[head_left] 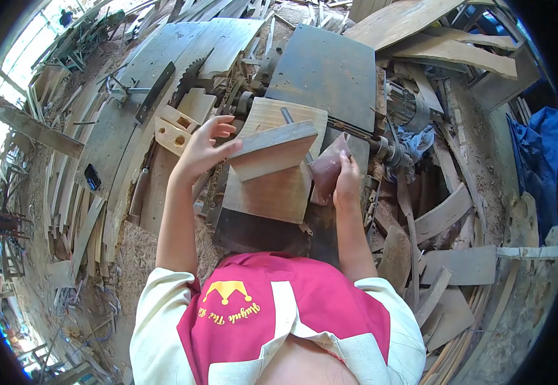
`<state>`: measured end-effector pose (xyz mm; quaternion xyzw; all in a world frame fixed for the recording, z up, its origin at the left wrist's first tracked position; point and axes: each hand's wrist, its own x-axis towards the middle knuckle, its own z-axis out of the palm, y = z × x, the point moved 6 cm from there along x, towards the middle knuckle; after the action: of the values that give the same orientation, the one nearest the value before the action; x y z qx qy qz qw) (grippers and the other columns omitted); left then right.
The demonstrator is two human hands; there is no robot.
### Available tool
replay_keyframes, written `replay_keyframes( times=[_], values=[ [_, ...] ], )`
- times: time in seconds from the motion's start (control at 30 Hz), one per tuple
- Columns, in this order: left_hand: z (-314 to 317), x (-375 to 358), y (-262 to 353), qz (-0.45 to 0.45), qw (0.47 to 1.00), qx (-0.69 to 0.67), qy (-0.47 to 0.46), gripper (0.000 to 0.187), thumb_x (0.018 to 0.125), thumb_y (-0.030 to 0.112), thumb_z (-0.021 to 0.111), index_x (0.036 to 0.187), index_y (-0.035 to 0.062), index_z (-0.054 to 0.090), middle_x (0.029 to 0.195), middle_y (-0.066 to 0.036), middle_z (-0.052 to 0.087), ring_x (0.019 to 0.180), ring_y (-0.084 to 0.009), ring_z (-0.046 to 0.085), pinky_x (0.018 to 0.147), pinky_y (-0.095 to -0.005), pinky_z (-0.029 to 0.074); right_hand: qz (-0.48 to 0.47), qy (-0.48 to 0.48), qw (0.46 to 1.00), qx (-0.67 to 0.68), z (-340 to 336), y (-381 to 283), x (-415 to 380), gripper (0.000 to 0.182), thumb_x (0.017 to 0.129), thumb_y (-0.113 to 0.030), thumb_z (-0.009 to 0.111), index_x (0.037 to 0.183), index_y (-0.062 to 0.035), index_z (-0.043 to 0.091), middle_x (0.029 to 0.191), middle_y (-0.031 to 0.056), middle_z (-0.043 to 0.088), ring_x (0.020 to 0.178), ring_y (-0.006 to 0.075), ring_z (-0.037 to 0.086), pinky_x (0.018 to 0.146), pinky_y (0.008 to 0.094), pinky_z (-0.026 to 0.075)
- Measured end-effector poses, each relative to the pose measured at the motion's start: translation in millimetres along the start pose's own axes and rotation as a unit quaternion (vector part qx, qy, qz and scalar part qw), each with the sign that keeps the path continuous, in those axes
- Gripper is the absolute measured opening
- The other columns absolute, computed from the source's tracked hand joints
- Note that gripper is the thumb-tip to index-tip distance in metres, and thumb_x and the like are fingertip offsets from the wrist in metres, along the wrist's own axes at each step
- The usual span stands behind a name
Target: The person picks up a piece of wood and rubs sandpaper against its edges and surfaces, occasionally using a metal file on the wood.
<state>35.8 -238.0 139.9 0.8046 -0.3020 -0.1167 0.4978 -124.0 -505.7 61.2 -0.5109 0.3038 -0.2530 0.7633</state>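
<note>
A wedge-shaped wooden block (pixel 276 154) rests on a pale board (pixel 263 196) in front of me. At the block's left end is my left hand (pixel 208 151), its fingers spread and its thumb at the edge; whether it touches is hard to tell. My right hand (pixel 347 183) grips a folded reddish-brown sheet of sandpaper (pixel 328 168), just right of the block. A thin metal rod (pixel 287 115) sticks out from behind the block, its lower part mostly hidden. Beside my left hand lies a wooden piece with round holes (pixel 175 131).
A blue-grey metal machine table (pixel 322 74) stands beyond the board. A toothed saw blade (pixel 191 77) rises from the bench at the left. A phone (pixel 92 177) lies there too. A motor (pixel 407 106) and wood offcuts (pixel 446 215) lie at the right.
</note>
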Motion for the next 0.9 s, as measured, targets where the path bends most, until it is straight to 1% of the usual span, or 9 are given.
replay_keyframes(
  times=[0.03,0.13,0.17,0.4,0.53,0.63,0.77,0.87,0.9],
  values=[
    [2.1,-7.3,-6.6,-0.032,0.997,-0.059,-0.026,0.080,0.070,0.030,0.077,0.135,0.0089,0.035,0.118,-0.010,0.055,0.108,-0.0198,0.052,0.090,-0.0334,0.043,-0.012,0.011,1.000,0.000,-2.2,-0.5,2.7,0.029,0.093,-0.024,0.047,0.106,0.0010,0.056,0.091,0.0038,0.057,0.081,0.0101,0.053,0.074,0.0247,0.044],
    [21.4,-22.5,-27.1,-0.054,0.986,-0.157,-0.003,0.097,0.060,0.026,0.084,0.138,0.0082,0.030,0.117,-0.012,0.056,0.113,-0.0207,0.050,0.092,-0.0362,0.039,-0.031,0.026,0.999,0.004,2.1,-9.4,1.6,0.031,0.093,-0.025,0.048,0.107,0.0017,0.056,0.089,0.0030,0.057,0.078,0.0099,0.052,0.072,0.0243,0.044],
    [28.5,-27.7,-21.8,-0.076,0.976,-0.201,0.015,0.093,0.061,0.016,0.083,0.138,0.0071,0.032,0.117,-0.011,0.056,0.114,-0.0192,0.049,0.093,-0.0341,0.039,-0.042,0.025,0.999,-0.006,5.6,-17.0,-1.6,0.031,0.093,-0.025,0.047,0.107,0.0021,0.056,0.089,0.0029,0.057,0.078,0.0100,0.052,0.072,0.0244,0.044],
    [54.2,-23.1,-43.2,-0.036,0.985,-0.163,0.039,0.046,0.070,0.013,0.077,0.110,0.0015,0.057,0.102,-0.005,0.063,0.095,-0.0112,0.057,0.084,-0.0280,0.046,-0.109,0.037,0.991,-0.075,-1.1,-32.4,-3.5,0.031,0.093,-0.026,0.048,0.099,0.0026,0.059,0.084,0.0018,0.058,0.074,0.0090,0.051,0.068,0.0237,0.043],
    [52.4,-21.8,-20.6,-0.001,0.982,-0.172,0.082,0.041,0.070,0.016,0.078,0.103,0.0006,0.060,0.093,-0.005,0.065,0.085,-0.0106,0.059,0.076,-0.0283,0.048,-0.178,0.051,0.971,-0.151,-10.3,-48.1,-3.8,0.029,0.092,-0.023,0.049,0.087,0.0027,0.061,0.073,-0.0007,0.056,0.066,0.0072,0.047,0.061,0.0236,0.040],
    [36.6,-18.6,11.6,0.035,0.988,-0.058,0.137,0.037,0.066,0.022,0.080,0.089,-0.0011,0.063,0.075,-0.009,0.065,0.066,-0.0102,0.058,0.061,-0.0290,0.047,-0.190,0.073,0.966,-0.159,-20.0,-49.9,-0.7,0.028,0.091,-0.021,0.049,0.083,0.0026,0.061,0.068,-0.0022,0.053,0.062,0.0066,0.043,0.057,0.0239,0.037],
    [28.6,-22.0,46.6,0.020,0.989,0.058,0.135,0.038,0.065,0.024,0.080,0.089,-0.0004,0.063,0.075,-0.011,0.065,0.065,-0.0119,0.059,0.060,-0.0287,0.047,-0.180,0.035,0.977,-0.111,-18.4,-48.4,-1.2,0.027,0.090,-0.021,0.049,0.081,0.0023,0.061,0.065,-0.0046,0.049,0.060,0.0057,0.039,0.054,0.0234,0.034],
    [33.3,-20.8,48.0,0.031,0.990,0.040,0.135,0.039,0.066,0.028,0.079,0.087,0.0000,0.062,0.072,-0.012,0.063,0.062,-0.0173,0.059,0.059,-0.0299,0.047,-0.158,-0.022,0.968,-0.196,-6.8,-41.2,-3.4,0.028,0.089,-0.019,0.048,0.090,0.0057,0.061,0.079,0.0050,0.060,0.069,0.0124,0.052,0.064,0.0263,0.042],
    [34.6,-18.9,49.8,0.028,0.988,0.072,0.134,0.040,0.067,0.030,0.079,0.086,0.0004,0.061,0.071,-0.013,0.062,0.062,-0.0211,0.060,0.058,-0.0314,0.047,-0.205,-0.054,0.948,-0.239,3.8,-39.5,-3.2,0.030,0.088,-0.019,0.047,0.099,0.0071,0.059,0.093,0.0125,0.060,0.084,0.0189,0.055,0.074,0.0290,0.042]
  ],
)
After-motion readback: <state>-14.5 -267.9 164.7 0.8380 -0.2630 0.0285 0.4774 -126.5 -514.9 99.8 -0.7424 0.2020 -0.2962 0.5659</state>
